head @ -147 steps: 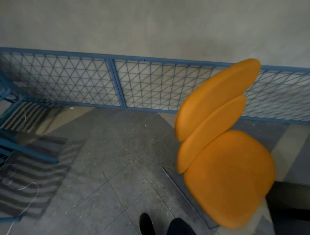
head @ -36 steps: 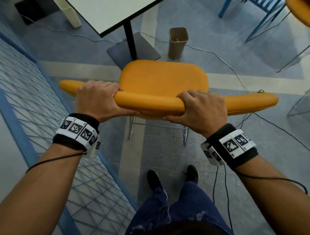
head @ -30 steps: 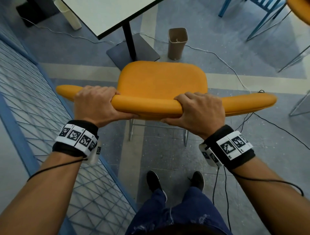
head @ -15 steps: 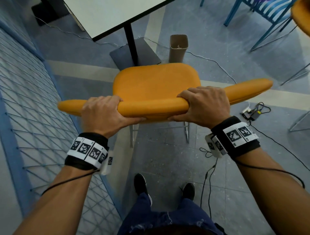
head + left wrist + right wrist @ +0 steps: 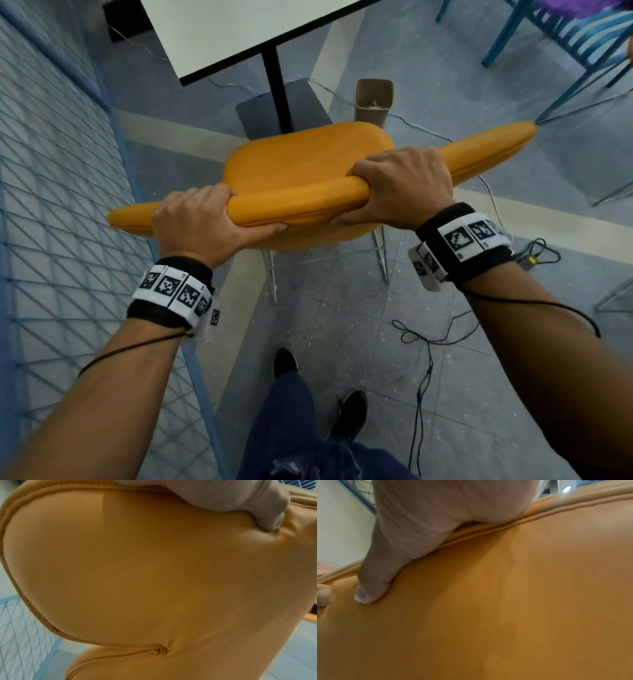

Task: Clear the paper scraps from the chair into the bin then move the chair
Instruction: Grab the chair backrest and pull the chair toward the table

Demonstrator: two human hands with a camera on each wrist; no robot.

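- while both my hands are wrapped over the top edge of the chair (image 5: 301,168) backrest, fingers in front and thumbs pressing the rear padding, neither grip is open at all: my left hand (image 5: 202,222) clasps the left part, my right hand (image 5: 400,188) the right.
- the chair stands between me and the white surface (image 5: 239,31), its seat bare of paper as far as i can see, so i judge the clearing done and the moving in hand.
- the bin (image 5: 373,99) sits just beyond the seat's far edge, with pale scraps inside; if i push forward, the seat or front legs could knock it over and spill them.
- black cables (image 5: 424,346) lie on the floor by my right foot and run under the chair; a dragged leg could snag one, or i could trip.
- the blue mesh railing (image 5: 58,205) is close on my left; swinging the backrest that way could strike it.
- the padding dents under my thumbs, so i expect a soft hold that may slip.
- count: one orange chair, one bin, one white surface on a black post, two hands, and at least two cable runs; i cannot count the scraps.
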